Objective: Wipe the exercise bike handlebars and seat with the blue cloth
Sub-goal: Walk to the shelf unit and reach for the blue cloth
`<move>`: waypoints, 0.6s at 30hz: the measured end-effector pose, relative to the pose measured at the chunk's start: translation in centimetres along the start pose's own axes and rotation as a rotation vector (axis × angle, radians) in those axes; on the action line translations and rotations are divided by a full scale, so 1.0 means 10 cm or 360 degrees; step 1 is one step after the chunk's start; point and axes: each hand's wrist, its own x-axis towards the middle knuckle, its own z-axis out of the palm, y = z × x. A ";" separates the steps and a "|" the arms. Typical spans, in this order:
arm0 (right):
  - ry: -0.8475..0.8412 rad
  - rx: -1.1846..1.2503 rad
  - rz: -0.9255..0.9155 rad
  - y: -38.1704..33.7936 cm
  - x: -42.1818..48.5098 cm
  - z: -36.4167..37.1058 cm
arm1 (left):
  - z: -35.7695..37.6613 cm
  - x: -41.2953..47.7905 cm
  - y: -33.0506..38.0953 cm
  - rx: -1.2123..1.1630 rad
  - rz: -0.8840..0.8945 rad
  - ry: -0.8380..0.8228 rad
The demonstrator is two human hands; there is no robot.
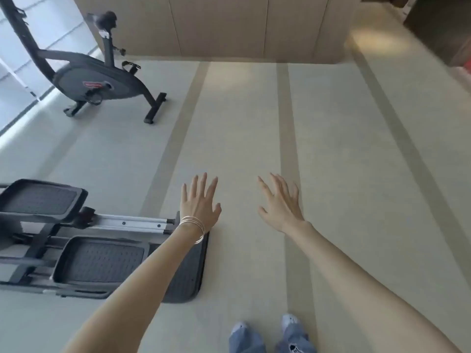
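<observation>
- Pale floor [242, 138] crossed by darker beige stripes [286, 123] that run toward the back.
- Tan wall panels [216, 24] at the back, with a warm light patch [367, 39] at right.
- Daylight through a window [10, 82] at left.
- Grey pedal machine [76, 261] at near left.

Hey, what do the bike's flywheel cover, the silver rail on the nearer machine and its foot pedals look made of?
Exercise bike's dark grey flywheel cover: likely moulded plastic, smooth matte curves. Silver rail: probably aluminium, bright brushed sheen, visible screw heads. Black dimpled foot pedals: plastic or rubber, matte tread; cannot tell which.
</observation>
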 end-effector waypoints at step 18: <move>-0.0221 0.0162 0.0858 1.80 -2.06 0.50 | 0.75 -0.37 2.42 0.0146 0.0738 -0.0479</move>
